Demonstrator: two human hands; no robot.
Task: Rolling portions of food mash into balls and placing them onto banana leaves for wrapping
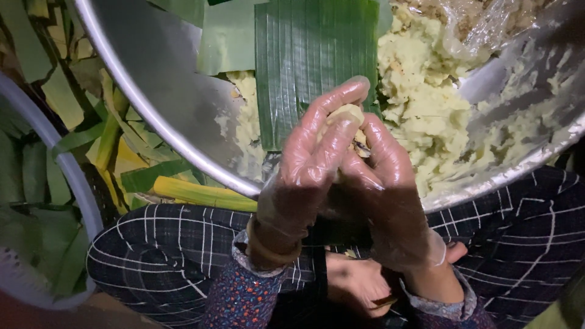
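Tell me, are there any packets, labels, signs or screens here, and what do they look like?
No labels, signs or screens show.
Plastic bag: clear and crumpled, at the top right inside the metal bowl, lying on pale yellow mash.
Banana leaf: green ribbed rectangle in the bowl, behind the gloved hands.

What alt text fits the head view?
Two hands in clear plastic gloves, left hand and right hand, press a pale lump of dough between them. They work over a large metal basin holding yellowish mash and a cut banana leaf, above plaid-trousered knees.
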